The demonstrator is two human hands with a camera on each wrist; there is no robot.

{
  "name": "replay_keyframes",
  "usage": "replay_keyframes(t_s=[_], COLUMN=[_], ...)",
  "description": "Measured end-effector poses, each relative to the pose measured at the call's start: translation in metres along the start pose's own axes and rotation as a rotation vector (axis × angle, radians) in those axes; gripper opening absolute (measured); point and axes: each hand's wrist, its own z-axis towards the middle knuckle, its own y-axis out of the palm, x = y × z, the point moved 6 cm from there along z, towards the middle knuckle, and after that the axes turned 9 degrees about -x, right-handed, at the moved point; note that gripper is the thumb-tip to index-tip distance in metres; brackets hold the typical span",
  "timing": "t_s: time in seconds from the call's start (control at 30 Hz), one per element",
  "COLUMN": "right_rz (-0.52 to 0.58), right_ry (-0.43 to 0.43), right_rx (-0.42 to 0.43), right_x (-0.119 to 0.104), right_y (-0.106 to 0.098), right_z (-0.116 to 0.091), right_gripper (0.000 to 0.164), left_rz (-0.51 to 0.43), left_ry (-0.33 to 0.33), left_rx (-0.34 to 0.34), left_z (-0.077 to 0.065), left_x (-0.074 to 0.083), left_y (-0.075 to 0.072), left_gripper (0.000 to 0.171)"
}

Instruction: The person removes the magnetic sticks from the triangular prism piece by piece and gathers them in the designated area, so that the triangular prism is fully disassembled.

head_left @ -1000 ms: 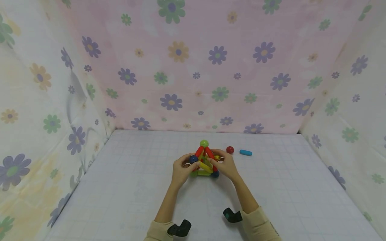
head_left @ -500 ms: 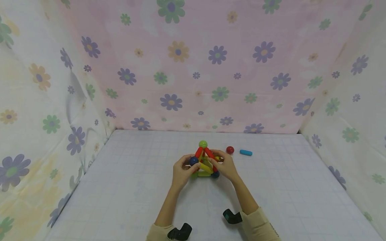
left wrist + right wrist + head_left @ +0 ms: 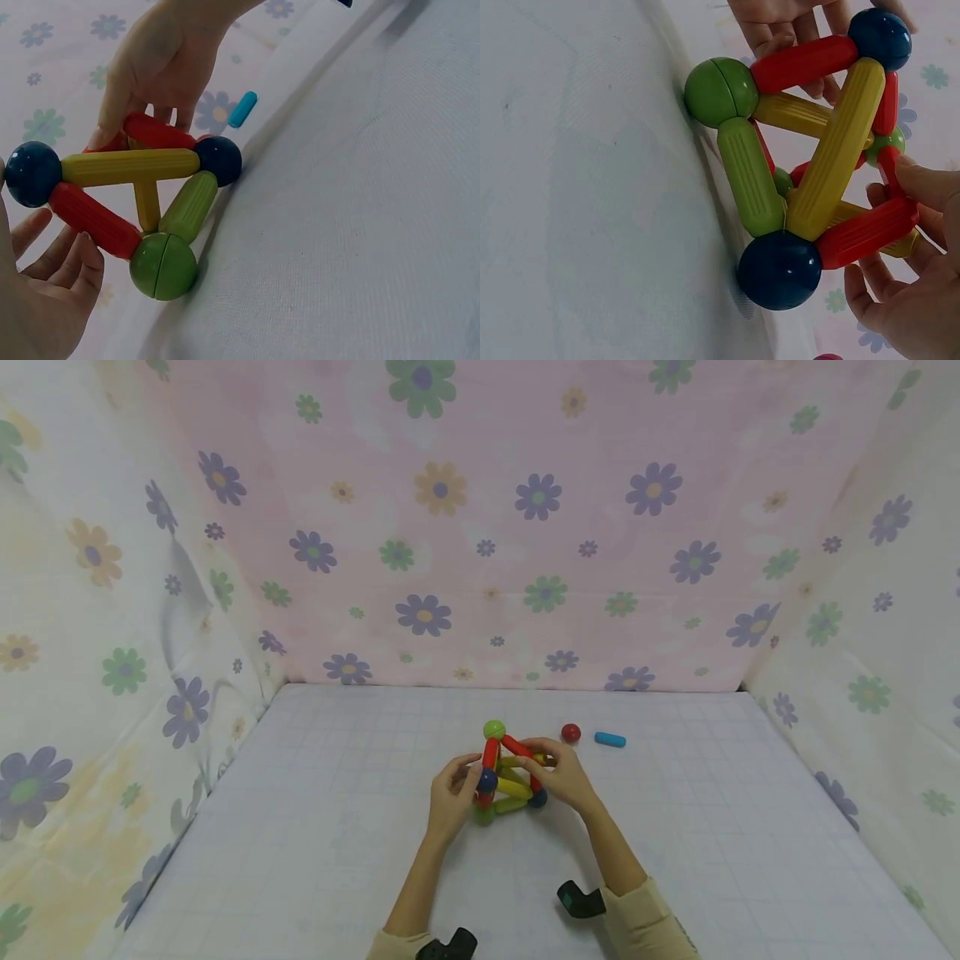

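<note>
A frame of magnetic building sticks and balls (image 3: 513, 788) stands low over the table between both hands. Red, yellow and light green sticks join dark blue and green balls, with a green ball (image 3: 494, 729) at the far top. My left hand (image 3: 451, 802) pinches the dark blue ball (image 3: 487, 779) at the near left corner; its other fingers lie behind a red stick (image 3: 96, 220). On the other side, my right hand (image 3: 564, 774) grips the red sticks with its thumb (image 3: 924, 184) and fingers. Part of the frame's far side is hidden.
A loose red ball (image 3: 571, 732) lies on the table just beyond my right hand, with a loose blue stick (image 3: 610, 739) to its right. Flowered cloth walls (image 3: 510, 643) enclose the white tabletop (image 3: 337, 827) at the back and sides.
The frame has turned: its top green ball has shifted left and nearer, and the left blue ball has come lower and nearer. My left hand has moved with it; my right hand stays nearly still.
</note>
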Motion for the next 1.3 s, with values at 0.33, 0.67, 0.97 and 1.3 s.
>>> replay_keyframes(t_s=[0.33, 0.67, 0.97, 1.3], right_rz=[-0.039, 0.005, -0.006, 0.01], right_ry=[-0.036, -0.067, -0.087, -0.076], right_rx=[-0.072, -0.228, -0.173, -0.032], right_x=[0.012, 0.028, 0.008, -0.02], right_y=[0.003, 0.012, 0.01, 0.004], right_z=[0.002, 0.007, 0.003, 0.0], right_gripper=[0.025, 0.026, 0.023, 0.026], left_rz=[0.079, 0.088, 0.033, 0.015], left_ry=[-0.011, -0.006, -0.045, -0.067], left_rx=[0.156, 0.052, 0.018, -0.003], left_z=[0.007, 0.017, 0.016, 0.016], left_x=[0.009, 0.014, 0.012, 0.009], left_y=[-0.006, -0.001, 0.001, 0.001], left_gripper=[0.025, 0.03, 0.029, 0.029])
